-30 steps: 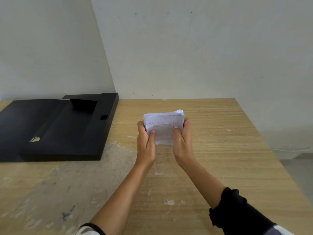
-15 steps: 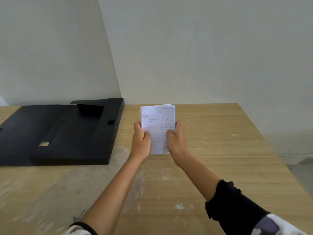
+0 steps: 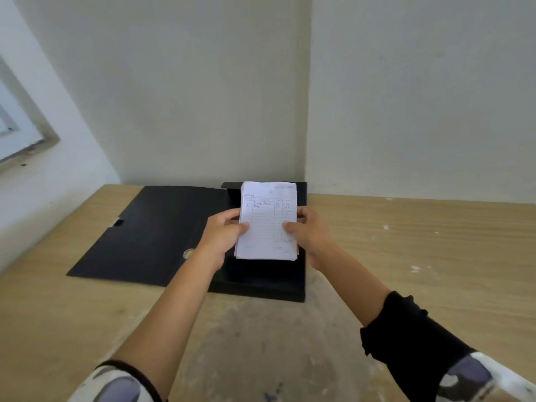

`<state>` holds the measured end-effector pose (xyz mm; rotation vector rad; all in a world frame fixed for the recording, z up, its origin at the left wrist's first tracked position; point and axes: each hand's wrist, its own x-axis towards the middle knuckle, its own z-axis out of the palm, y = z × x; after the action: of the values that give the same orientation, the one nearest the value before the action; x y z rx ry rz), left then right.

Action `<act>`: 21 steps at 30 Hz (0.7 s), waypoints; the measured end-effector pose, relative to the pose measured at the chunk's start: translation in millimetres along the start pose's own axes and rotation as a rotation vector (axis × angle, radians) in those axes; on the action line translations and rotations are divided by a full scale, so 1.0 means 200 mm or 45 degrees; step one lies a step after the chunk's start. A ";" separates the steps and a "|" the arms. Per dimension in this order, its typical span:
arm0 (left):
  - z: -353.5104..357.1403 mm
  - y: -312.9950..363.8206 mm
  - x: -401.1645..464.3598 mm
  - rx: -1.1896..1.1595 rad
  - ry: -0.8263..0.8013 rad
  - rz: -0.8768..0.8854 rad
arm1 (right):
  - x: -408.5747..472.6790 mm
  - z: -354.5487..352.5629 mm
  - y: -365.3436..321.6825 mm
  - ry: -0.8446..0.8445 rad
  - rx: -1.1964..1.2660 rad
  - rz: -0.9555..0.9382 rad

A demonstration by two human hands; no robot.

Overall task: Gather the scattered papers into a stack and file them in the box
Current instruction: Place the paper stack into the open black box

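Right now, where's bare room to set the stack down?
Free: bare table right of the black box, and the opened lid to its left. Crowded: over the box, where both hands hold the paper stack.

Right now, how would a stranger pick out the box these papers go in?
Look to the far edge of the wooden table, against the wall. The black box lies open there, its flat lid spread leftward, the only dark thing on the pale wood.

Matt black box (image 3: pixel 162 227), seemingly plastic.
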<state>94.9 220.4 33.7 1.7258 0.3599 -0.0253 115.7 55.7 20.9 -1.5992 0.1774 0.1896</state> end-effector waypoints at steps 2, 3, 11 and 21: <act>-0.08 -0.02 0.08 -0.055 0.071 -0.069 | 0.06 0.08 0.00 0.022 -0.123 -0.040; -0.11 -0.03 0.12 -0.073 0.092 -0.095 | 0.08 0.11 0.01 0.035 -0.192 -0.061; -0.21 -0.17 0.38 -0.129 0.196 -0.226 | 0.19 0.14 0.08 0.083 -0.705 -0.311; 0.03 -0.21 0.50 0.359 0.151 0.016 | 0.16 0.07 0.27 0.294 -1.150 -0.588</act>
<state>180.3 242.2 -30.3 2.0139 0.4495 0.0373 134.9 67.2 -40.2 -2.5085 -0.1312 -0.3272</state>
